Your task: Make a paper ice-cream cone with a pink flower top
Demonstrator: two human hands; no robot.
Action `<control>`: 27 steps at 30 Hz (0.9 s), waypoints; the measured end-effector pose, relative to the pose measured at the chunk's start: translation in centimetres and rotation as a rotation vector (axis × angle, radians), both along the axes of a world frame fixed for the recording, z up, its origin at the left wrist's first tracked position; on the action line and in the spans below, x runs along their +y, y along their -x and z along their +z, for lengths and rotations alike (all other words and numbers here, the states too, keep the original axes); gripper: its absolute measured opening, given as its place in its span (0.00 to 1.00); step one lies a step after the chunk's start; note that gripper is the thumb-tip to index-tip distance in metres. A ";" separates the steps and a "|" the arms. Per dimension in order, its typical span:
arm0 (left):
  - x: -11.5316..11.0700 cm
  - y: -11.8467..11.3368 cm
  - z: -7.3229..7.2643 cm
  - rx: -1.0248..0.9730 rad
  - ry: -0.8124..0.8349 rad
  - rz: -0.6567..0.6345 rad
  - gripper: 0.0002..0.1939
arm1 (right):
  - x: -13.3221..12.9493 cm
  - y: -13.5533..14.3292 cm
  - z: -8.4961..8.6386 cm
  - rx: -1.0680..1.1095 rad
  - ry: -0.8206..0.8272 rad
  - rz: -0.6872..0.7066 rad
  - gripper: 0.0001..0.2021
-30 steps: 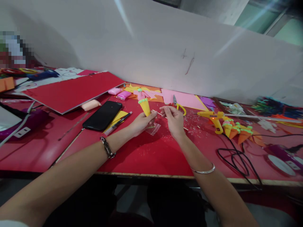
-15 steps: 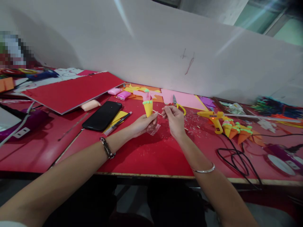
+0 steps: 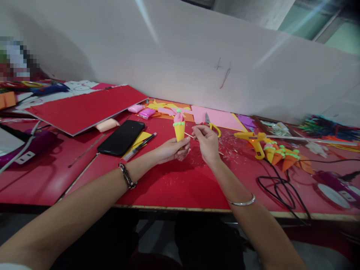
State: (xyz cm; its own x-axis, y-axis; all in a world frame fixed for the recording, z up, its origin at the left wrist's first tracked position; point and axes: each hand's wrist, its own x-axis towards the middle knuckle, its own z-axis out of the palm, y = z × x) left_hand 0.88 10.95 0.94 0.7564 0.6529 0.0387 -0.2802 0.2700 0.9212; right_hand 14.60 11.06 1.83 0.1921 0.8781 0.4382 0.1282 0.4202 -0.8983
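My left hand (image 3: 174, 150) is closed around the lower part of a yellow paper ice-cream cone (image 3: 179, 132). Pink clay (image 3: 179, 118) fills its top, with a row of light green balls around the rim and one green ball at the peak. The cone stands upright. Just to its right, my right hand (image 3: 207, 142) is raised with thumb and fingers pinched together; whatever they hold is too small to make out. A thin pale stick (image 3: 189, 135) shows between the two hands, and I cannot tell whether the right fingertips touch it.
Yellow-handled scissors (image 3: 215, 129) and a yellow glue gun (image 3: 254, 141) lie beyond and right of my hands. Orange and yellow finished cones (image 3: 289, 159) sit near a black cord (image 3: 277, 183). To the left are a black phone (image 3: 122, 138), a pen (image 3: 140, 146) and a red board (image 3: 87, 107).
My left hand has turned and shifted slightly right with the cone, now closer to my right hand. Clear plastic seen under the left hand earlier is now mostly hidden. My right hand has barely moved.
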 end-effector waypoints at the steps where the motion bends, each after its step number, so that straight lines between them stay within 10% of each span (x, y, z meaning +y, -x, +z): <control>1: 0.0 0.0 0.0 0.003 -0.004 -0.001 0.16 | 0.1 0.0 -0.1 0.016 0.005 0.018 0.07; 27: -0.5 0.2 0.3 0.079 -0.103 -0.189 0.17 | 0.3 0.3 -0.4 0.230 0.118 0.212 0.11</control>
State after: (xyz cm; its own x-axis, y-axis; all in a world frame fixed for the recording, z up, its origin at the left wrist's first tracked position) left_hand 0.66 10.43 1.28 0.8682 0.4951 0.0335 -0.1594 0.2144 0.9636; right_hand 14.33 11.32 1.42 0.0817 0.9512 0.2974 -0.1625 0.3071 -0.9377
